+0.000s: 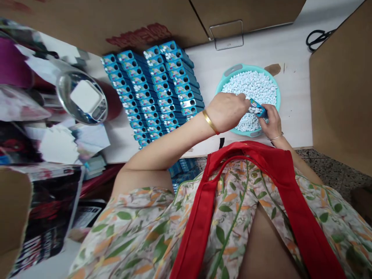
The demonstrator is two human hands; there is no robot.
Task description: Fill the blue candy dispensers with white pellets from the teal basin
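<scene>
A small blue box (259,110) with a printed label and white pellets on its upper face is tilted over a basin. My right hand (272,121) grips its right end, thumb below and fingers around the side. My left hand (229,110), with a gold bracelet at the wrist, is closed at the box's left end; its fingertips are partly hidden. Under both hands lies the round turquoise basin (278,91), filled with small white pellets (252,83).
Rows of similar blue boxes (158,87) stand left of the basin, several topped with pellets. Cardboard (139,19) borders the back and right. A metal bowl (62,97) holding a white device is at left. Black scissors (315,38) and a wire frame (226,35) lie behind.
</scene>
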